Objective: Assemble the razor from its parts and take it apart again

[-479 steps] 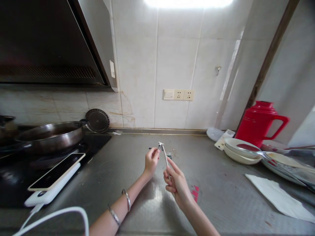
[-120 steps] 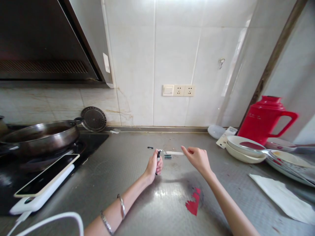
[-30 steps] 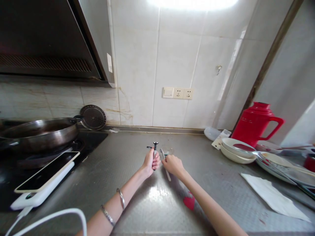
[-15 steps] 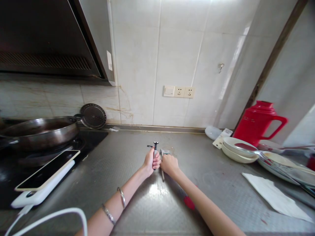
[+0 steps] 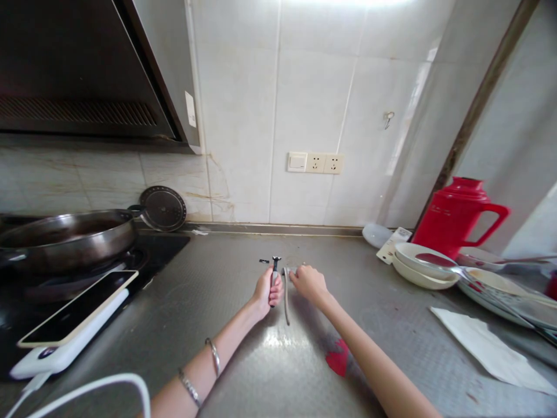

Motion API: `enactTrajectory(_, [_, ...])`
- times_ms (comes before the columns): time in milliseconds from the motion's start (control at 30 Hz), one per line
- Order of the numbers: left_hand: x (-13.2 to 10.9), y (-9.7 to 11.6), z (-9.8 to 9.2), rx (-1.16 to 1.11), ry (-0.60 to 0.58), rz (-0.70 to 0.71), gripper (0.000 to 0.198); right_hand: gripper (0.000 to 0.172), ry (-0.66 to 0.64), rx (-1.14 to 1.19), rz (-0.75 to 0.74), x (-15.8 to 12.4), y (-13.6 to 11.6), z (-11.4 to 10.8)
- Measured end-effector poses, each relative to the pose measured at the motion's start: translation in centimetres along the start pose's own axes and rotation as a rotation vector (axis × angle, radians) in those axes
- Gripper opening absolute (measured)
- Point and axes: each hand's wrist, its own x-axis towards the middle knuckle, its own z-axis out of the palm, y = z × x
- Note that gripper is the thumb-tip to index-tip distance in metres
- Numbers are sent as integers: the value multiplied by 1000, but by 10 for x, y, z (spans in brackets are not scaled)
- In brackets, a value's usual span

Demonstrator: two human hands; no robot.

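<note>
My left hand [image 5: 266, 293] is closed round the grey and black handle of a razor [image 5: 274, 281], held upright with its T-shaped head on top. A small black piece [image 5: 263, 261] lies on the counter just beyond that hand. My right hand [image 5: 310, 284] is low over the counter, its fingers curled down at a small pale item [image 5: 292, 270], mostly hidden by them. Between the two hands a thin beige stick-like thing [image 5: 286, 302] lies lengthwise on the metal counter [image 5: 235, 360]. Its kind does not show clearly.
On the left, a pan [image 5: 69, 235] stands on the black cooktop, with a phone [image 5: 80, 307] on a white power bank [image 5: 72, 342] in front. At right are stacked bowls [image 5: 424, 278], a red thermos jug [image 5: 456, 215] and a white paper sheet [image 5: 487, 342].
My right hand has shifted a little to the right, away from my left hand, uncovering more of the beige stick-like thing. My left hand still grips the razor, in nearly the same place.
</note>
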Motion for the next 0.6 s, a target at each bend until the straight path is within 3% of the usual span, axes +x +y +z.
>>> enactTrajectory(233, [6,-2,-10,38,-84,-52,48,28,-49,138,-258,31,46,1])
enactTrajectory(367, [7,-1,-12,30,-110,-66,48,25,-51,182,-362,41,49,10])
enactTrajectory(600, [7,-1,-13,37,-113,-44,47,25,-66,191,-382,43,49,17])
